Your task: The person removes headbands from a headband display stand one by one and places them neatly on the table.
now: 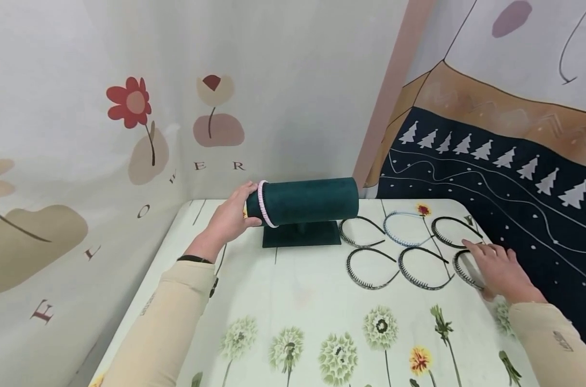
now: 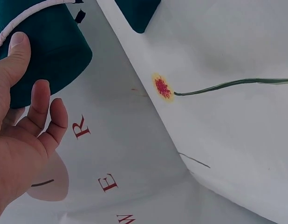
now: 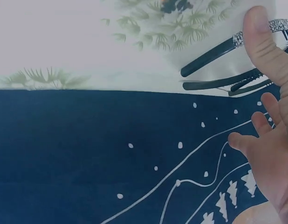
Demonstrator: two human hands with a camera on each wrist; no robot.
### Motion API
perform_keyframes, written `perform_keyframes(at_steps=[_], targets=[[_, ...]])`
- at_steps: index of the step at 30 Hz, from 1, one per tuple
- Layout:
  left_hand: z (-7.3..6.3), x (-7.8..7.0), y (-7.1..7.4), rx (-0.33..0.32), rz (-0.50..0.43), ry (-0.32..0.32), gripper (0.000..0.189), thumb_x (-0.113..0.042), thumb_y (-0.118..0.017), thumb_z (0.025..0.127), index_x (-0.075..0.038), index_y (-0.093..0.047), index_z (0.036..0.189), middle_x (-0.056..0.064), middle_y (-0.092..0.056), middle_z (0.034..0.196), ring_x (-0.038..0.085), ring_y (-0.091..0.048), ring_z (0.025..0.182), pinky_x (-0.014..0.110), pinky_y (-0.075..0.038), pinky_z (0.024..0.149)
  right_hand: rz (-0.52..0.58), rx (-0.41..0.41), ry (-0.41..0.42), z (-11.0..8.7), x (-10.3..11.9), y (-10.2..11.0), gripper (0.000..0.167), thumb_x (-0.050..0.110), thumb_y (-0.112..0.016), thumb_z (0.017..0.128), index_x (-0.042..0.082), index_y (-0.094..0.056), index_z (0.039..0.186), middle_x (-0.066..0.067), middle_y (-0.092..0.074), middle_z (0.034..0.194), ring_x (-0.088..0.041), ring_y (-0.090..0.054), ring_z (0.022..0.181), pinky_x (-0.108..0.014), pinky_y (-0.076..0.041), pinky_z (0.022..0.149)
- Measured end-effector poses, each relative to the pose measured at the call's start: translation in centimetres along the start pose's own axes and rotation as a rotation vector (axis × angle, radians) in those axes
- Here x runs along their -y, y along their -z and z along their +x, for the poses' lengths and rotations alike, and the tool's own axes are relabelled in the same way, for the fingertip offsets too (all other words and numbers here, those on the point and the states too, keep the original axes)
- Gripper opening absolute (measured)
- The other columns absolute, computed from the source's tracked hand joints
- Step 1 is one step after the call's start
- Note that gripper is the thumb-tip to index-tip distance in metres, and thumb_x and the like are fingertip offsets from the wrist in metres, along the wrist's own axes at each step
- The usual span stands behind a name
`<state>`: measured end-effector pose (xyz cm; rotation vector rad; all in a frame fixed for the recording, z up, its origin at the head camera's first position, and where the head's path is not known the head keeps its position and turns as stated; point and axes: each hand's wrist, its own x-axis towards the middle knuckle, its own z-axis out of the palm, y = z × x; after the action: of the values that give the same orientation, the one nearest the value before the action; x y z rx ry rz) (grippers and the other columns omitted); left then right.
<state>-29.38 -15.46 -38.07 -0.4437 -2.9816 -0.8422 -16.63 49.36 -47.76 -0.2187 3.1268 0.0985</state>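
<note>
A dark green padded roll on a stand (image 1: 312, 200) carries a pink headband (image 1: 262, 201) near its left end. My left hand (image 1: 231, 216) grips that end, with the thumb in front, beside the pink headband (image 2: 23, 18). In the left wrist view two fingertips show bent near the rim of the roll (image 2: 65, 56). My right hand (image 1: 505, 271) is over a dark headband (image 1: 462, 269) at the right of the table. The right wrist view shows its thumb in front of a sparkly dark headband (image 3: 238, 39), well apart from the other fingers.
Other headbands lie in two rows right of the stand: a blue one (image 1: 391, 228) and several dark ones, such as the front middle one (image 1: 409, 274). A flower-print cloth (image 1: 293, 290) covers the table. Printed curtains (image 1: 297, 107) hang behind and at the sides.
</note>
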Motion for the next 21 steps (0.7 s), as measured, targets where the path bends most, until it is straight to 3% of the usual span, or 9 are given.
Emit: perform_keyframes(at_steps=[4,15,21], targets=[[-0.1,0.0,-0.1,-0.005,0.005,0.000,0.098,-0.024,-0.083,0.095,-0.017,-0.023,0.171,0.009,-0.016,0.182,0.040,-0.029,0.162,0.061,-0.036,0.129,0.020,-0.021,0.002,-0.4,0.0,-0.2,0.144,0.000,-0.102,0.054,0.004,-0.013,0.168,-0.043,-0.042,0.150,-0.068,-0.032,0.135,-0.088,-0.030,0.108],[0.0,-0.1,0.0,-0.002,-0.006,0.003,0.098,-0.024,-0.083,0.095,-0.018,-0.022,0.171,0.008,-0.015,0.182,0.040,-0.030,0.162,0.063,-0.036,0.129,0.220,-0.026,-0.087,-2.2,-0.7,0.4,0.136,0.006,-0.098,0.065,-0.003,-0.010,0.169,-0.051,-0.033,0.150,-0.073,-0.024,0.133,-0.086,-0.026,0.105],[0.0,-0.1,0.0,0.006,-0.013,0.013,0.099,-0.024,-0.084,0.095,-0.018,-0.021,0.171,0.007,-0.015,0.182,0.041,-0.030,0.162,0.065,-0.036,0.128,0.226,0.000,-0.097,-2.2,-1.3,0.0,0.139,0.008,-0.099,0.067,0.000,-0.007,0.170,-0.051,-0.031,0.151,-0.073,-0.023,0.133,-0.085,-0.026,0.106]])
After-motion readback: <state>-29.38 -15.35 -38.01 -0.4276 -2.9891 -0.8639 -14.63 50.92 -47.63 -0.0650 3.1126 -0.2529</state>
